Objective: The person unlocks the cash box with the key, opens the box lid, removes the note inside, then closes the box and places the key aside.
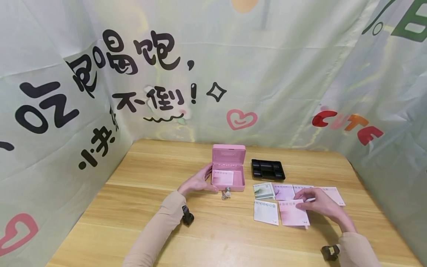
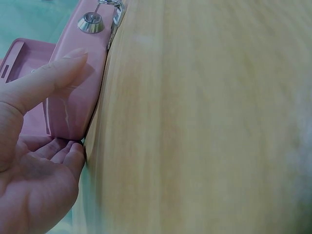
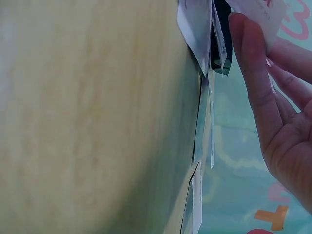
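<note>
My left hand (image 1: 198, 181) holds the left front corner of a pink cash box (image 1: 229, 155) whose lid stands up. In the left wrist view the thumb (image 2: 73, 68) presses the front wall and the fingers bend against the side, below the lock (image 2: 91, 23). A pink banknote (image 1: 222, 178) lies inside the box. My right hand (image 1: 320, 202) pinches another folded pink banknote (image 1: 293, 214) at its upper right corner between thumb and fingers. In the right wrist view that banknote (image 3: 263, 19) appears raised off the table.
Behind the notes sits a black compartment tray (image 1: 267, 171). Folded notes lie in front of it: a green one (image 1: 263, 191), a purple one (image 1: 283, 192), a pink one (image 1: 334, 195) and a pale blue-grey one (image 1: 265, 213). Keys (image 1: 225, 196) hang at the box's lock. Printed curtains surround the wooden table (image 1: 213, 241).
</note>
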### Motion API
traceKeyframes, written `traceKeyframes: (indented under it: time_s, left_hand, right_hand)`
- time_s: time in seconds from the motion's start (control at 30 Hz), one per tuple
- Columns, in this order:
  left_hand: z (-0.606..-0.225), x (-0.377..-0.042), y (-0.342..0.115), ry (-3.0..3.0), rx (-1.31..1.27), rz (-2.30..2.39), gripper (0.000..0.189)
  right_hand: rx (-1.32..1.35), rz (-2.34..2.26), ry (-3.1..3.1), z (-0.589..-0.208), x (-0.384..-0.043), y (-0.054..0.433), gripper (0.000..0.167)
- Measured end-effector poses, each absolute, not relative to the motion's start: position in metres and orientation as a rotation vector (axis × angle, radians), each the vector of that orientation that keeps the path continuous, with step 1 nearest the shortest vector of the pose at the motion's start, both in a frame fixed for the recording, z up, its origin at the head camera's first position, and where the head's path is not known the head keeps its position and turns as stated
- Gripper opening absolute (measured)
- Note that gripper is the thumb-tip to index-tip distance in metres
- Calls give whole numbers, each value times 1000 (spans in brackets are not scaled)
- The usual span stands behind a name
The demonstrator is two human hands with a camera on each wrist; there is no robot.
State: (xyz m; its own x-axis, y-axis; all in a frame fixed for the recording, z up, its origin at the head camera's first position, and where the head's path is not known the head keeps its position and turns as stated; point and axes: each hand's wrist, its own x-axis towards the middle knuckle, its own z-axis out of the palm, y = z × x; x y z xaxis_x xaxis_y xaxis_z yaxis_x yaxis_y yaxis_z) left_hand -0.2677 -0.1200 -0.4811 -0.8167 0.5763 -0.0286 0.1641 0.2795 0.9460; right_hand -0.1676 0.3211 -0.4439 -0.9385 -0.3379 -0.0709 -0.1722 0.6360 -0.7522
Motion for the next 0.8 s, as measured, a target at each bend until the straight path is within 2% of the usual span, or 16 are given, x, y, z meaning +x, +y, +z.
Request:
traceKeyframes:
  time_s: [0.8]
  left_hand:
    - [-482,-268,-120,2187,657,1551,116]
  right_hand:
    - [-315,-1123,2651,-444,-169,320,26]
